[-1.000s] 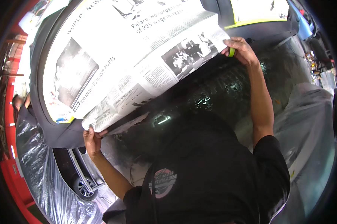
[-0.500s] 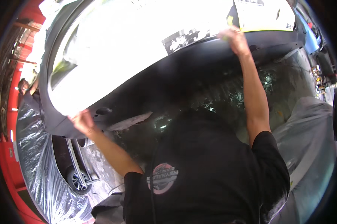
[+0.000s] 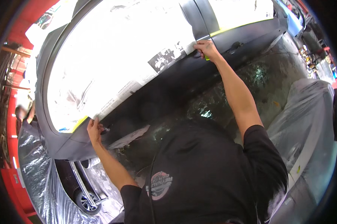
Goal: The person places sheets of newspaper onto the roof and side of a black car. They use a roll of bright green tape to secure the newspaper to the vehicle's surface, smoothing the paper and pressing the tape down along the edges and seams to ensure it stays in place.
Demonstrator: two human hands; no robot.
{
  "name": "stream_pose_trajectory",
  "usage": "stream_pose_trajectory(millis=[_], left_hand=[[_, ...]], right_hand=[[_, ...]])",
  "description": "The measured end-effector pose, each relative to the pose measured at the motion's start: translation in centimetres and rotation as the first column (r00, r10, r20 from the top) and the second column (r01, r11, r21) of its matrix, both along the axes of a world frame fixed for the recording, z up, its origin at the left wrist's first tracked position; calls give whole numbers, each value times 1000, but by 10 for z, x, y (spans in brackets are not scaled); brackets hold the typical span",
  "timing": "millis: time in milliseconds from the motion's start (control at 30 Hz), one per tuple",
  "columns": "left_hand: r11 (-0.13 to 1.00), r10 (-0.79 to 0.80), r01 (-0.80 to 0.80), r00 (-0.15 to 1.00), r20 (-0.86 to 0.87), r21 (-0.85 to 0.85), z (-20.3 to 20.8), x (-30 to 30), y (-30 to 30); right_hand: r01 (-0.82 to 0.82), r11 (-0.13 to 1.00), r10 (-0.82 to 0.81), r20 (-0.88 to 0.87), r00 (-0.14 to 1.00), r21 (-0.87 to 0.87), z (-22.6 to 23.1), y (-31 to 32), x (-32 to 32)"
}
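A large newspaper sheet (image 3: pixel 120 56) lies over the side window of a matte dark grey car (image 3: pixel 150 97). At its lower left corner, my left hand (image 3: pixel 95 128) pinches the edge between thumb and fingers. My right hand (image 3: pixel 207 49) closes on the lower right corner, beside the door pillar. A small bit of yellow-green, perhaps tape, shows under the right fingers; the rest is hidden. Yellow tape (image 3: pixel 79 124) runs along the window's lower left edge. More yellow tape (image 3: pixel 243 25) edges the paper (image 3: pixel 239 11) on the window to the right.
Clear plastic sheeting (image 3: pixel 37 175) hangs at the left, near a car wheel (image 3: pixel 88 201). At the right, another plastic-draped shape (image 3: pixel 303 123) stands close. Another person (image 3: pixel 26 114) is at the far left. The concrete floor (image 3: pixel 228 97) has wet-looking patches.
The newspaper's lower edge has settled along the window's base, and the pillar shows. My right hand has come left and down; my left hand has shifted slightly right and down. The view has shifted.
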State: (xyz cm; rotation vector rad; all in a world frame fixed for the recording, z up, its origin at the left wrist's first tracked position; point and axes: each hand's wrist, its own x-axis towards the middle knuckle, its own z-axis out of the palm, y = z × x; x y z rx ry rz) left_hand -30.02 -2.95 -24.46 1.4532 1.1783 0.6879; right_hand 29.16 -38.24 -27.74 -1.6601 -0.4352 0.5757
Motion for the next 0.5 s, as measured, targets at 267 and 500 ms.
stream_pose_trajectory(millis=[267, 500], left_hand=[[983, -180, 163, 949, -257, -86, 26, -7, 12], [831, -345, 321, 938, 32, -454, 4, -24, 7]], right_hand=[[-177, 977, 199, -206, 958, 119, -7, -2, 15], [-190, 963, 228, -205, 952, 190, -4, -2, 7]])
